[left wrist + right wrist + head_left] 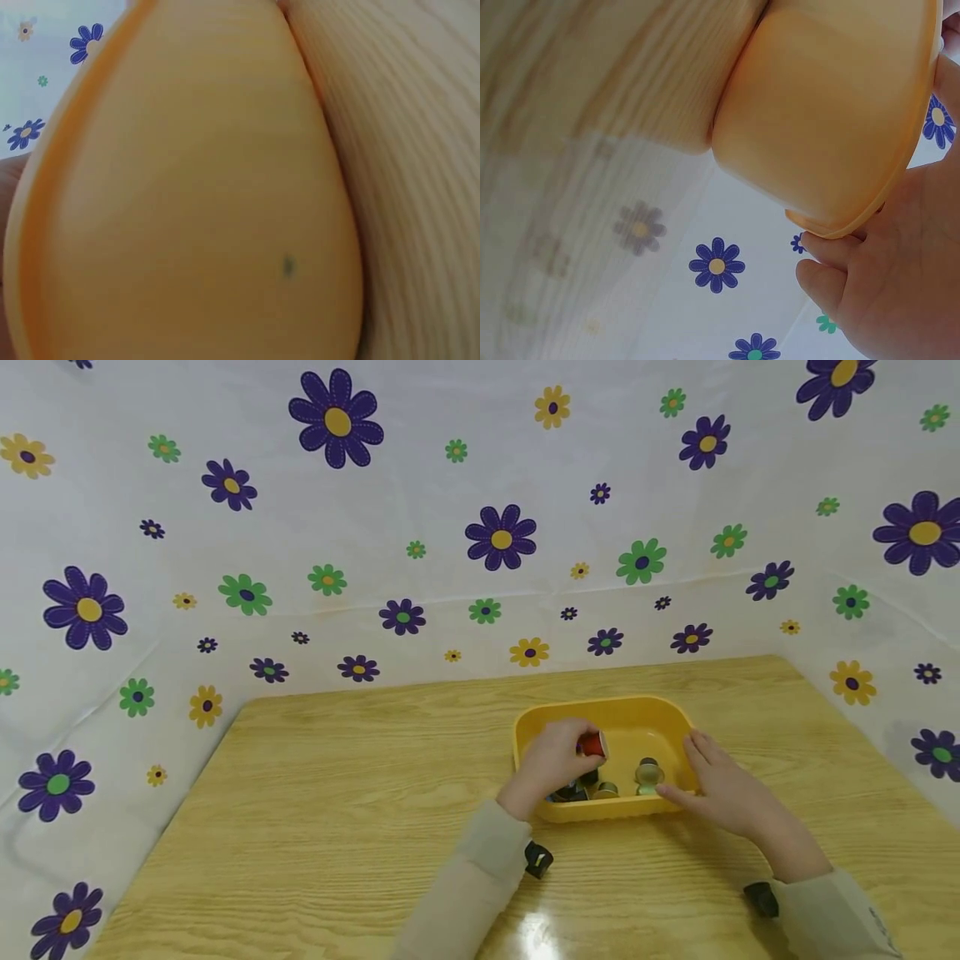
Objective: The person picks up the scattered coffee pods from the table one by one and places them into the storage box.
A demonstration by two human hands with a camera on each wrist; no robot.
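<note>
A yellow plastic basket [611,811] stands on the table. Over its left half my left hand [553,758] pinches a small red coffee capsule [593,744] with a pale rim. Below that hand, several dark capsules [572,792] lie bunched in the front left corner, partly hidden. A gold capsule [607,790] is near the front wall, and a pale greenish capsule [649,774] sits further right. My right hand [723,789] holds the basket's front right corner, fingers over the right rim and thumb over the front one. Only the basket's outer wall [202,187] fills most of the left wrist view.
The wood-grain table [337,810] extends to the left and in front of the basket. A white cloth with printed flowers [420,510] hangs behind the table and along both sides. Black wrist straps [537,859] show at the cuffs.
</note>
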